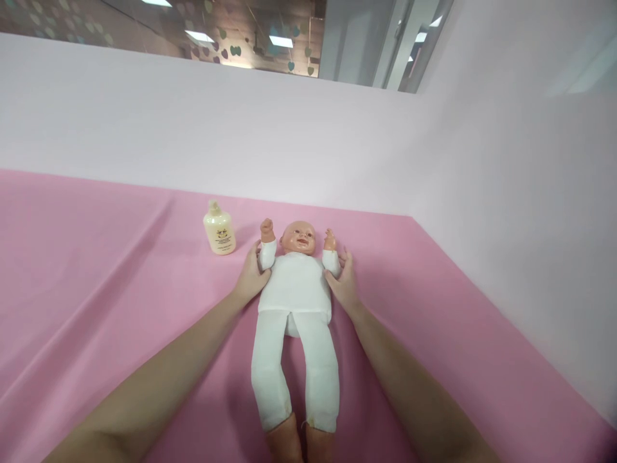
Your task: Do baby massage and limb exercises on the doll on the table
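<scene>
A baby doll [295, 286] with a white cloth body lies on its back, head away from me and legs toward me. Both of its arms are bent up beside its head. My left hand [252, 275] is closed around the doll's upper arm on the left side, thumb on the front. On the other side, my right hand [344, 278] grips the matching arm, its fingers partly hidden behind the sleeve. The doll's feet run out of view at the bottom.
Left of the doll's head stands a pale yellow pump bottle [220, 233] with dark print. A pink cloth [144, 270] with wrinkles covers the surface. White walls [216, 128] rise at the back and right, with a window [231, 38] above.
</scene>
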A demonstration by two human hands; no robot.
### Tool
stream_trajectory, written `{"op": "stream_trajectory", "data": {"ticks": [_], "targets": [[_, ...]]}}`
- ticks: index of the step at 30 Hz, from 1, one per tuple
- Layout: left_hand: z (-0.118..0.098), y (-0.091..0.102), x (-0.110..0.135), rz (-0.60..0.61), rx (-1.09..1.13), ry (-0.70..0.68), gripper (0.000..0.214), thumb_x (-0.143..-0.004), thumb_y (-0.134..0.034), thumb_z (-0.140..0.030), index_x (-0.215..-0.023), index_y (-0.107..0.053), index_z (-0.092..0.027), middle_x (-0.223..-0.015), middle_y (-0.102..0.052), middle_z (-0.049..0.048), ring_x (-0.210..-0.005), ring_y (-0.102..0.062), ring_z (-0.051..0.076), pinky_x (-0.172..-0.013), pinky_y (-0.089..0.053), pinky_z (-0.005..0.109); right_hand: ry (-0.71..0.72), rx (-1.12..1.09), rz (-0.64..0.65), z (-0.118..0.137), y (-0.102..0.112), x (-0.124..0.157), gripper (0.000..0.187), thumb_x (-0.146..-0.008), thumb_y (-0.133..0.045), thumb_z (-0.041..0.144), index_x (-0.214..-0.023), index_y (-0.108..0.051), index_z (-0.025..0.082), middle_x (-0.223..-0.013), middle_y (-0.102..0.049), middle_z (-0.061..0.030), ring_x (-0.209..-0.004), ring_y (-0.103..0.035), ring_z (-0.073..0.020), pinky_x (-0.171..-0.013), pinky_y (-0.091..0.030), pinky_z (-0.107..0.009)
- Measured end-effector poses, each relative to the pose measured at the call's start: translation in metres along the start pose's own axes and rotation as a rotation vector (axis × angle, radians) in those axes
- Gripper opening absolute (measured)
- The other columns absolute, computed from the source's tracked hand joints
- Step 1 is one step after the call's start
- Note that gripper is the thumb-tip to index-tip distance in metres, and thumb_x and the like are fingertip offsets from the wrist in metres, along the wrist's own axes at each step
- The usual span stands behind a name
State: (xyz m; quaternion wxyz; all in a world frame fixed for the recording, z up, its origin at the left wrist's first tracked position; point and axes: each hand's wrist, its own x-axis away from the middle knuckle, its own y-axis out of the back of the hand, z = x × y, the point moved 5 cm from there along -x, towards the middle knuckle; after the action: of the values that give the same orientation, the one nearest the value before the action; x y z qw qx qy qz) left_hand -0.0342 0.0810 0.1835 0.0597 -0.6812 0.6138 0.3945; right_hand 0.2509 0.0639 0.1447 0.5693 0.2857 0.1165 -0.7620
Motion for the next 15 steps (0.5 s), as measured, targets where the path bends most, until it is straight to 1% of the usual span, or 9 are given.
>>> {"op": "stream_trajectory", "data": {"ticks": [2,4,5,7,10,12,13,15], "targets": [[0.000,-0.001,0.001,-0.002,0.003,-0.028,0.076,-0.078,-0.066,-0.019,-0.147,-0.037,-0.021,-0.142,-0.052,0.0150,-0.134,-0.052,0.030,-0.113,-0.045,0.047,0.049,-0.028,0.014,0.006,-0.001,0.001,0.091,-0.083,-0.067,0.032,-0.160,-0.020,0.022,-0.146,-0.051,-0.0160,-0.134,-0.055,-0.0287,-0.113,-0.048,-0.050],[-0.002,0.000,0.002,-0.016,-0.028,-0.043,0.066,-0.080,-0.069,-0.025,-0.140,-0.044,-0.020,-0.134,-0.056,0.0140,-0.129,-0.056,0.030,-0.109,-0.047,0.047,0.100,-0.044,0.041,0.011,-0.003,0.003,0.088,-0.082,-0.068,0.031,-0.158,-0.024,0.022,-0.143,-0.053,-0.0158,-0.130,-0.058,-0.0281,-0.110,-0.050,-0.048],[-0.004,0.001,0.003,-0.023,-0.048,-0.060,0.059,-0.080,-0.070,-0.028,-0.135,-0.048,-0.020,-0.129,-0.058,0.0128,-0.124,-0.058,0.029,-0.107,-0.048,0.047,0.127,-0.043,0.051,0.014,-0.003,0.004,0.085,-0.082,-0.069,0.031,-0.156,-0.029,0.022,-0.140,-0.056,-0.0152,-0.127,-0.060,-0.0278,-0.109,-0.051,-0.047],[-0.012,0.002,0.004,-0.016,-0.082,-0.120,0.045,-0.081,-0.072,-0.032,-0.121,-0.056,-0.021,-0.119,-0.062,0.0101,-0.116,-0.062,0.028,-0.105,-0.050,0.046,0.191,-0.016,0.071,0.021,-0.003,0.006,0.072,-0.081,-0.070,0.032,-0.147,-0.042,0.023,-0.131,-0.062,-0.0129,-0.120,-0.063,-0.0277,-0.107,-0.051,-0.047],[-0.023,0.000,0.007,0.065,-0.113,-0.219,0.030,-0.079,-0.072,-0.035,-0.104,-0.062,-0.022,-0.109,-0.066,0.0080,-0.109,-0.064,0.027,-0.104,-0.050,0.045,0.316,0.061,0.138,0.034,-0.003,0.010,0.042,-0.082,-0.070,0.033,-0.123,-0.061,0.025,-0.114,-0.070,-0.0086,-0.109,-0.066,-0.0271,-0.102,-0.053,-0.046],[-0.026,-0.001,0.008,0.117,-0.120,-0.245,0.027,-0.078,-0.072,-0.036,-0.100,-0.063,-0.023,-0.106,-0.069,0.0077,-0.105,-0.065,0.027,-0.102,-0.050,0.045,0.407,0.113,0.204,0.043,-0.005,0.013,0.026,-0.083,-0.069,0.032,-0.107,-0.065,0.025,-0.102,-0.072,-0.0063,-0.099,-0.067,-0.0263,-0.097,-0.053,-0.045],[-0.027,-0.001,0.008,0.129,-0.122,-0.252,0.027,-0.078,-0.072,-0.037,-0.099,-0.063,-0.023,-0.105,-0.069,0.0075,-0.104,-0.066,0.027,-0.101,-0.051,0.045,0.443,0.135,0.229,0.047,-0.005,0.014,0.021,-0.083,-0.069,0.032,-0.102,-0.065,0.025,-0.096,-0.072,-0.0057,-0.095,-0.067,-0.0259,-0.095,-0.053,-0.044],[-0.028,-0.001,0.008,0.144,-0.125,-0.270,0.027,-0.077,-0.072,-0.038,-0.097,-0.063,-0.023,-0.102,-0.071,0.0070,-0.102,-0.066,0.027,-0.099,-0.051,0.045,0.485,0.165,0.256,0.051,-0.006,0.015,0.017,-0.082,-0.068,0.032,-0.096,-0.065,0.024,-0.091,-0.071,-0.0053,-0.090,-0.066,-0.0256,-0.091,-0.052,-0.044]]}}
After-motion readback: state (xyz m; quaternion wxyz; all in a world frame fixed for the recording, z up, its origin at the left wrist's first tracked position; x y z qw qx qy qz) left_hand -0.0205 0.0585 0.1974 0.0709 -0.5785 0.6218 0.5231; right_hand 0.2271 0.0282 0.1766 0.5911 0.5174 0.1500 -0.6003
